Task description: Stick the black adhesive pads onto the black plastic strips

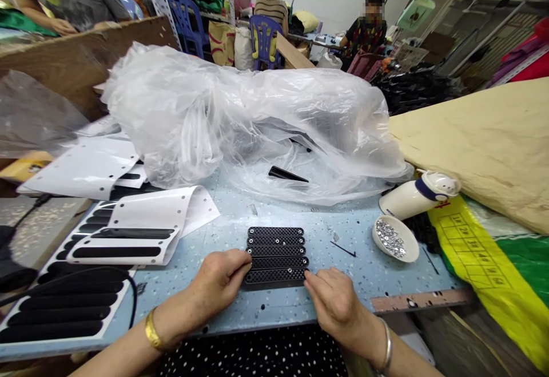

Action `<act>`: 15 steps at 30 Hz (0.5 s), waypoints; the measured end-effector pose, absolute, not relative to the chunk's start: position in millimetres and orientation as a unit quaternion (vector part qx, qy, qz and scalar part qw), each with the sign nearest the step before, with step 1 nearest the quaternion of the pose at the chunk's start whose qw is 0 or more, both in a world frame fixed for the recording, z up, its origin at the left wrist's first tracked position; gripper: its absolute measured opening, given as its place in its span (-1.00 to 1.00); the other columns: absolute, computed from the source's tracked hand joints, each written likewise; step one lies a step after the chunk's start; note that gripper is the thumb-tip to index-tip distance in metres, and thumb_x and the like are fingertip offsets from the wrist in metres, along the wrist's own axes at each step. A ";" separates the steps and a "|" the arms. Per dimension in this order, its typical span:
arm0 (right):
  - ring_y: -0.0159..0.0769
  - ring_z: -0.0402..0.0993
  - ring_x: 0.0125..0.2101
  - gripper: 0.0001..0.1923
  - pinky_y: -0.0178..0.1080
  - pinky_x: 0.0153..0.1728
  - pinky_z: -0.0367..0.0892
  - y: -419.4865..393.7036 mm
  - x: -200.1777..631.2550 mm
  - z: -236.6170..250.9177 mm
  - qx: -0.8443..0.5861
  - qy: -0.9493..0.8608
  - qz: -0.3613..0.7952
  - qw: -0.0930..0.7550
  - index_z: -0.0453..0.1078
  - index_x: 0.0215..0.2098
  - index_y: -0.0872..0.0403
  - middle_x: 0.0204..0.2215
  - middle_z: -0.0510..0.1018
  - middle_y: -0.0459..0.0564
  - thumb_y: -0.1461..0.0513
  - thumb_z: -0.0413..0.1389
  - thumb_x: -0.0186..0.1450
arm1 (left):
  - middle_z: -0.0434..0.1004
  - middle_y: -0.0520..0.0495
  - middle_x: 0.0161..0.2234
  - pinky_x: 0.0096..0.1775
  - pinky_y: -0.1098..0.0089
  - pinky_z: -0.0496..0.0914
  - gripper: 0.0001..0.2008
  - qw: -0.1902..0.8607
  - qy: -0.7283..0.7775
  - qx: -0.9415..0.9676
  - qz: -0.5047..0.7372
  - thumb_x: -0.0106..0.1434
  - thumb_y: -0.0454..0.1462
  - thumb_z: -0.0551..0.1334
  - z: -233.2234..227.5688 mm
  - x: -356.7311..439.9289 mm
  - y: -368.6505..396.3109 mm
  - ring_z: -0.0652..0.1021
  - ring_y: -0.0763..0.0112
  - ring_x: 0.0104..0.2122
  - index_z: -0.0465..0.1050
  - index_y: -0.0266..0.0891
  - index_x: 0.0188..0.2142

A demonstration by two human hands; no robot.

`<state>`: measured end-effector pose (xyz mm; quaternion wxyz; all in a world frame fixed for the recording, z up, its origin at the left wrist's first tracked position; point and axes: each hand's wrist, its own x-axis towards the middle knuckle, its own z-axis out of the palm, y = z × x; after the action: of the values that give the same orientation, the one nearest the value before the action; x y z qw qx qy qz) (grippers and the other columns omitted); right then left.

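Note:
Several black textured strips (275, 254) with small silver studs lie side by side on the pale blue table (240, 217) in front of me. My left hand (219, 281) pinches the left end of the nearest strip (274, 276). My right hand (335, 301) touches its right end with the fingertips. Both wrists wear bangles.
White backing sheets (146, 225) with black elongated pieces lie at the left. A large crumpled clear plastic bag (240, 119) covers the far table. At the right are a white bowl of silver studs (394, 238), a tipped white bottle (418, 194), and beige fabric (484, 137). People sit far behind.

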<state>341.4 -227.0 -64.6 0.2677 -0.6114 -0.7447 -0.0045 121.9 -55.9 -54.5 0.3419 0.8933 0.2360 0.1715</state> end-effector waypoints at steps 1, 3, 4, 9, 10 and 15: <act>-0.26 0.24 -0.52 -0.78 -0.18 -0.49 0.09 -227.2 341.8 -64.9 -0.611 -0.746 -0.002 0.266 0.43 -0.24 0.24 -0.57 0.39 -0.01 0.44 -0.06 0.38 | 0.51 0.01 -0.55 -0.47 0.46 0.34 -0.74 0.346 0.243 0.891 0.166 0.33 -0.32 0.05 -52.5 123.0 -55.7 0.51 0.46 -0.55 0.49 -0.27 -0.39; -0.26 0.25 -0.51 -0.78 -0.18 -0.48 0.11 -227.4 342.4 -65.2 -0.610 -0.748 0.003 0.262 0.43 -0.21 0.25 -0.55 0.40 0.00 0.44 -0.06 0.38 | 0.47 0.04 -0.58 -0.49 0.48 0.31 -0.73 0.359 0.255 0.884 0.159 0.32 -0.32 0.04 -49.7 125.0 -55.5 0.46 0.48 -0.58 0.47 -0.27 -0.43; -0.26 0.25 -0.51 -0.78 -0.18 -0.48 0.11 -227.3 342.6 -65.0 -0.611 -0.748 0.005 0.260 0.43 -0.21 0.25 -0.55 0.40 0.00 0.44 -0.06 0.38 | 0.47 0.04 -0.58 -0.48 0.48 0.31 -0.73 0.365 0.258 0.881 0.155 0.31 -0.31 0.04 -49.0 126.0 -55.4 0.46 0.49 -0.58 0.46 -0.27 -0.43; -0.26 0.23 -0.52 -0.77 -0.18 -0.49 0.09 -226.6 342.5 -62.8 -0.614 -0.746 0.008 0.257 0.44 -0.27 0.22 -0.57 0.38 -0.01 0.44 -0.06 0.38 | 0.51 0.03 -0.56 -0.44 0.45 0.33 -0.76 0.375 0.279 0.875 0.123 0.25 -0.32 0.07 -49.2 132.0 -53.6 0.48 0.46 -0.55 0.48 -0.26 -0.44; -0.26 0.23 -0.52 -0.77 -0.17 -0.49 0.09 -226.6 342.5 -62.6 -0.615 -0.746 0.009 0.257 0.44 -0.27 0.22 -0.57 0.38 -0.01 0.44 -0.06 0.38 | 0.49 0.04 -0.58 -0.46 0.45 0.32 -0.77 0.375 0.290 0.872 0.119 0.24 -0.32 0.08 -49.2 133.2 -53.0 0.46 0.47 -0.57 0.47 -0.26 -0.46; -0.26 0.24 -0.51 -0.77 -0.17 -0.48 0.10 -227.2 344.0 -64.3 -0.615 -0.748 0.011 0.251 0.44 -0.24 0.24 -0.56 0.39 0.00 0.44 -0.07 0.38 | 0.49 0.05 -0.58 -0.48 0.46 0.34 -0.77 0.381 0.291 0.866 0.141 0.28 -0.31 0.07 -48.8 132.9 -52.8 0.47 0.48 -0.57 0.47 -0.26 -0.42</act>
<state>344.0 -227.2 -64.3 0.2515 -0.6145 -0.7477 0.0106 132.9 -52.8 -48.8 0.3806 0.8663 0.2910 0.1414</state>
